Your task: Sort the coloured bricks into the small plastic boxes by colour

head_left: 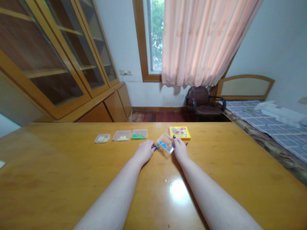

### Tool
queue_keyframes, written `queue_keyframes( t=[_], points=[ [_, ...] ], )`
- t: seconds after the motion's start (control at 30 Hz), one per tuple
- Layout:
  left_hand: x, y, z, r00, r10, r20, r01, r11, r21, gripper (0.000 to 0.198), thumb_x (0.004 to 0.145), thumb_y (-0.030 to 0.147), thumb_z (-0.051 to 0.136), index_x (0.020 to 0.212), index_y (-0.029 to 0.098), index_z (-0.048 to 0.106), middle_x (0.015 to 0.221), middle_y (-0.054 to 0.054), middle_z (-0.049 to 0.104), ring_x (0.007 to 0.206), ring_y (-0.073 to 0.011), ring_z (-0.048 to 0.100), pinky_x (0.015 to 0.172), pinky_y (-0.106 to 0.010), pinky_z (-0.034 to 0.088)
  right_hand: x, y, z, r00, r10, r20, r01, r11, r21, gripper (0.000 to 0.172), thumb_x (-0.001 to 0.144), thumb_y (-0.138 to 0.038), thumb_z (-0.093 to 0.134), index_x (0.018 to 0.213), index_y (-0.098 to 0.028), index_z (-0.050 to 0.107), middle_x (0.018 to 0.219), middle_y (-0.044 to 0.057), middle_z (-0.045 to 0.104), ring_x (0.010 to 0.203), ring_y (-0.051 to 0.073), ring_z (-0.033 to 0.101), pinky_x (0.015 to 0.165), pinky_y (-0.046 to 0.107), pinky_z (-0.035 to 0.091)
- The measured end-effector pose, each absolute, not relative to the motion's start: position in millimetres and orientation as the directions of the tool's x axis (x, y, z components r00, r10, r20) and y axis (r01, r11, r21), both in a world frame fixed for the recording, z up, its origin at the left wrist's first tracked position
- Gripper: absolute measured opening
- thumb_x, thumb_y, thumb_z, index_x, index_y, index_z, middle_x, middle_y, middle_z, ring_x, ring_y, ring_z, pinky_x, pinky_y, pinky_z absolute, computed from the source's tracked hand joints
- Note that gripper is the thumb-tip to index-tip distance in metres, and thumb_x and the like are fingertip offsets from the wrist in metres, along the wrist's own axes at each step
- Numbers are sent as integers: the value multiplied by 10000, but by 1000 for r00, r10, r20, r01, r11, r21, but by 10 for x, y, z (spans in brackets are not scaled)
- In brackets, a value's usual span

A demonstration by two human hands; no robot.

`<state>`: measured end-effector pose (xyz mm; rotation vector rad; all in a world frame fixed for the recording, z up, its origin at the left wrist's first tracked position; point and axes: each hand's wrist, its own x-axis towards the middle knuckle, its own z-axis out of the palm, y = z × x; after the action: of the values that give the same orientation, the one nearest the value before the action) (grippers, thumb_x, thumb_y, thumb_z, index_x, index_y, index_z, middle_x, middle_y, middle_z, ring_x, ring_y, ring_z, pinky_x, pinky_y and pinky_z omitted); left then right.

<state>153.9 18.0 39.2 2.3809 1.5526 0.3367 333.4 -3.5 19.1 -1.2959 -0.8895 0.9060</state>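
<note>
The left hand (pixel 144 152) pinches a small blue plastic piece (pixel 156 147); the right hand (pixel 179 149) grips a tilted clear plastic tray (pixel 164 143) at twelve o'clock. Bare glossy yellow wooden table (pixel 52 172) lies open from three through nine o'clock.

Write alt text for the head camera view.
Two bare hands reach across a wooden table: the right hand touches a clear plastic box of blue pieces, and the left hand is at a loose blue piece. Beyond them sit three small clear trays and a yellow box.

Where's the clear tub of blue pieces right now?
In the head view, the clear plastic tub of blue pieces sits tilted between the left hand and right hand, touching the right hand, just in front of the yellow box.
</note>
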Motion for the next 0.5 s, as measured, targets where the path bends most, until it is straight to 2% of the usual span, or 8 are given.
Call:
queue_keyframes(
  t=[0.5],
  points=[
    [1517,197,357,413,907,87,840,-416,347,98,794,255,532,863,199,571,898,-42,617,858,-171,563,738,-254,398,3321,-54,217,376,926,27,-69,57,-996,339,717,-472,503,761,-165,641,525,-6,577,536,160,513,575,275,389]
  ],
)
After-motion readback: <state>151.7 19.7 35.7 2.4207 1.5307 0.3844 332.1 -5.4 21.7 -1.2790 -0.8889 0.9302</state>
